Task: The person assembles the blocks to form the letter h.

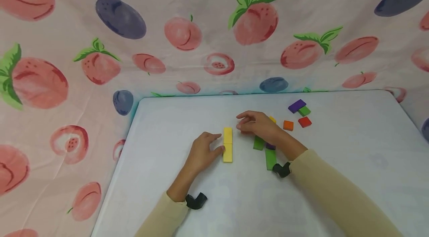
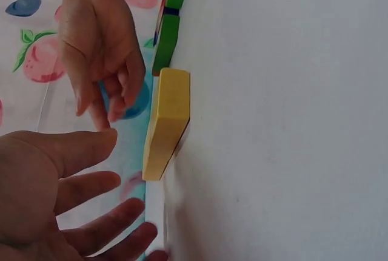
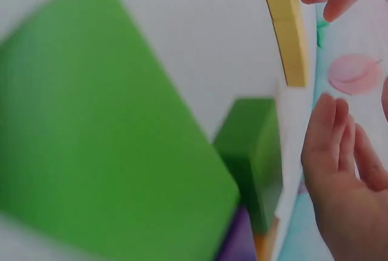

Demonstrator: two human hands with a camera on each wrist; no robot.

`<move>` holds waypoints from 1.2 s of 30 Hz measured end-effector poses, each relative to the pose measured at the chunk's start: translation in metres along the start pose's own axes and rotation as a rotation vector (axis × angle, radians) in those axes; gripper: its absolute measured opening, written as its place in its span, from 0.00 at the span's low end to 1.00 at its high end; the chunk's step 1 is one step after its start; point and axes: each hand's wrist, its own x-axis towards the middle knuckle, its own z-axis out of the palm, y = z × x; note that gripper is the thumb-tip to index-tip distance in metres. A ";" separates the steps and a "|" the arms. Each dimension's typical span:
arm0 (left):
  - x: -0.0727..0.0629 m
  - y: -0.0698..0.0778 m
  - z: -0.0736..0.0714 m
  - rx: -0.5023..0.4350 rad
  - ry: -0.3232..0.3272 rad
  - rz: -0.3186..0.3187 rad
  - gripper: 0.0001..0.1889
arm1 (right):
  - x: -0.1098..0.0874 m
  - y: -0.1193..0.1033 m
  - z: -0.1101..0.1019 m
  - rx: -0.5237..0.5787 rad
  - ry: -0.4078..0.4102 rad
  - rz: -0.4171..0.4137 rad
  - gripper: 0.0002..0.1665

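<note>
Two yellow blocks, a far one [image 1: 228, 135] and a near one [image 1: 228, 153], lie end to end in a straight line on the white table. My left hand [image 1: 202, 152] is at their left side, thumb tip right at the near block and fingers spread; nothing is in its grasp. To the right of the pair, my right hand [image 1: 257, 124] hovers with fingers loosely bent and nothing between them. Beneath and beside the right forearm are a green block [image 1: 258, 143], a longer-looking green block [image 1: 270, 159] and a partly hidden purple block [image 1: 270, 146].
Past the right hand lie an orange block [image 1: 288, 125], a red block [image 1: 305, 121], a purple block [image 1: 296, 106] touching a small green one [image 1: 304, 111], and a yellow block [image 1: 273, 119] mostly hidden. A fruit-printed cloth [image 1: 201, 2] hangs behind the white table [image 1: 352, 177].
</note>
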 end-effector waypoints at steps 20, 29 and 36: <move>0.003 -0.004 -0.003 0.238 -0.127 0.117 0.33 | -0.023 0.019 -0.071 -0.664 0.260 -0.121 0.28; 0.004 -0.007 0.000 0.229 -0.154 0.094 0.31 | -0.024 0.030 -0.078 -0.773 0.236 -0.084 0.32; 0.005 -0.010 0.002 0.204 -0.164 0.073 0.31 | -0.020 0.039 -0.078 -0.763 0.233 -0.031 0.36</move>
